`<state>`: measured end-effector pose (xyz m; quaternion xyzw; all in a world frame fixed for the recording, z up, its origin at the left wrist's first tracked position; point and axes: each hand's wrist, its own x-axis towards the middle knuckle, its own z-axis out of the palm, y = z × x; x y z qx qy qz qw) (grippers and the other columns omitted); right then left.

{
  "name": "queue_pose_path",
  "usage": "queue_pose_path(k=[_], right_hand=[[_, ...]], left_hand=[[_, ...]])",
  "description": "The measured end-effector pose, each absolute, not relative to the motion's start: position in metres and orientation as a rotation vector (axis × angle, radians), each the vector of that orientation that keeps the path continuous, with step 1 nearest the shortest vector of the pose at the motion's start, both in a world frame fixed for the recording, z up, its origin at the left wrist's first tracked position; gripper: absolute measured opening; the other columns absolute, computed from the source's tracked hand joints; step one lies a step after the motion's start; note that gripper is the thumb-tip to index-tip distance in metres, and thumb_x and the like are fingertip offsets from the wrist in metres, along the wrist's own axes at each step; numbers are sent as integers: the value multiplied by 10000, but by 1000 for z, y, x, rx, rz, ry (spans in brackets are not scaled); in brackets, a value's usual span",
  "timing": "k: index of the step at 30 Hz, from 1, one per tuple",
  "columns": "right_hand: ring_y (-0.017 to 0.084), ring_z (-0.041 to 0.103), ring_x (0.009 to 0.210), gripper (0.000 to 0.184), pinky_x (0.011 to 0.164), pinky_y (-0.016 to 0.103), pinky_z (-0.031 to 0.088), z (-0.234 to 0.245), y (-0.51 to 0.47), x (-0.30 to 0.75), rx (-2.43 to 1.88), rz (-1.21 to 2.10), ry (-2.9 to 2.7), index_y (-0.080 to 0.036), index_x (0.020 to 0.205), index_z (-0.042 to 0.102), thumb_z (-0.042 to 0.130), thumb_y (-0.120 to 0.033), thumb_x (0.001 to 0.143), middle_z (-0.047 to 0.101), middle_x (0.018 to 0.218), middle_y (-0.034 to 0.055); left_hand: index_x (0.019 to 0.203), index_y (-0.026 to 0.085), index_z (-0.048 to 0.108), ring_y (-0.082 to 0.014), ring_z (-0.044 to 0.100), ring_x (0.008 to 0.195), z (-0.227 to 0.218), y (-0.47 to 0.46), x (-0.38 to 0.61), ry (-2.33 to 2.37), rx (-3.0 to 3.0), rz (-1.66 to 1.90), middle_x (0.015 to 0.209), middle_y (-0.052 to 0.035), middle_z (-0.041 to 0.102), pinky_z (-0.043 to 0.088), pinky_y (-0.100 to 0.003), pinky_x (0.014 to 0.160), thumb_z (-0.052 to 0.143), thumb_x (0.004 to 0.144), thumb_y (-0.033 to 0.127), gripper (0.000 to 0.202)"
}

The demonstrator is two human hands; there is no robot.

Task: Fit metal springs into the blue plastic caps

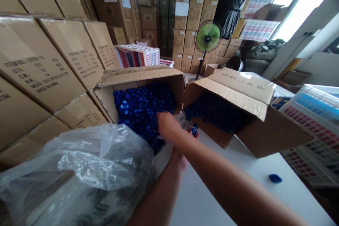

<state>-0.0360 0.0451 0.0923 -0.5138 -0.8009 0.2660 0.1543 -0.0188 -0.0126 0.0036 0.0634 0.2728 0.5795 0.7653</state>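
Observation:
An open cardboard carton (140, 77) stands on the table, full of small blue plastic caps (143, 109). My right hand (166, 123) reaches over its front edge, with the fingers down among the caps and partly hidden. My left hand (180, 157) lies lower, mostly behind my right forearm. Its fingertips are beside a small cluster of blue caps (194, 130) and appear to pinch them. To the right, a second open carton (238, 88) holds darker blue caps (217, 113), shaded by its flap.
A crumpled clear plastic bag (79, 173) lies at lower left, against tall stacks of cardboard cartons (45, 63). One loose blue cap (275, 178) rests on the white table (206, 197). Printed colour-chart packaging (312, 127) stands at right, and a green fan (207, 36) stands behind.

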Motion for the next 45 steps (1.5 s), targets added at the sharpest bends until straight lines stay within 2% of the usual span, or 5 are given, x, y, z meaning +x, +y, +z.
queue_pose_path(k=[3, 8, 17, 30, 45], right_hand=[[70, 555, 1001, 323, 981, 189, 451, 109, 29, 20, -1344, 749, -2021, -155, 1145, 624, 573, -279, 852, 556, 1136, 72], [59, 574, 913, 604, 796, 138, 473, 83, 12, 119, -1195, 1191, -1237, -112, 1176, 544, 721, -451, 709, 571, 1100, 86], [42, 561, 846, 628, 786, 179, 483, 32, 6, 119, -876, 1678, -765, -128, 1128, 493, 779, -403, 641, 559, 1070, 53], [61, 571, 931, 556, 840, 186, 493, 25, 1, 125, -873, 1709, -783, -131, 1138, 510, 734, -362, 686, 552, 1135, 65], [46, 574, 854, 616, 858, 213, 501, 22, 0, 121, -875, 1702, -650, -133, 1124, 486, 778, -369, 636, 568, 1026, 37]], left_hand=[[989, 158, 684, -134, 669, 935, 8, -13, -19, 553, 179, 1316, 1026, -66, 708, 560, -204, 803, 641, 812, 190, 185], [967, 105, 688, -115, 699, 770, 6, -6, -19, 588, 234, 1270, 920, -84, 726, 570, -151, 695, 690, 746, 104, 221], [961, 137, 690, -88, 695, 723, 5, -6, -20, 624, 327, 1218, 877, -57, 735, 581, -134, 666, 711, 743, 120, 220], [952, 151, 687, -97, 700, 727, 5, -6, -17, 690, 384, 1232, 881, -43, 732, 583, -136, 665, 755, 695, 126, 267], [965, 130, 680, -113, 711, 793, 8, -6, -18, 707, 326, 1245, 905, -66, 732, 585, -134, 688, 707, 737, 110, 231]])
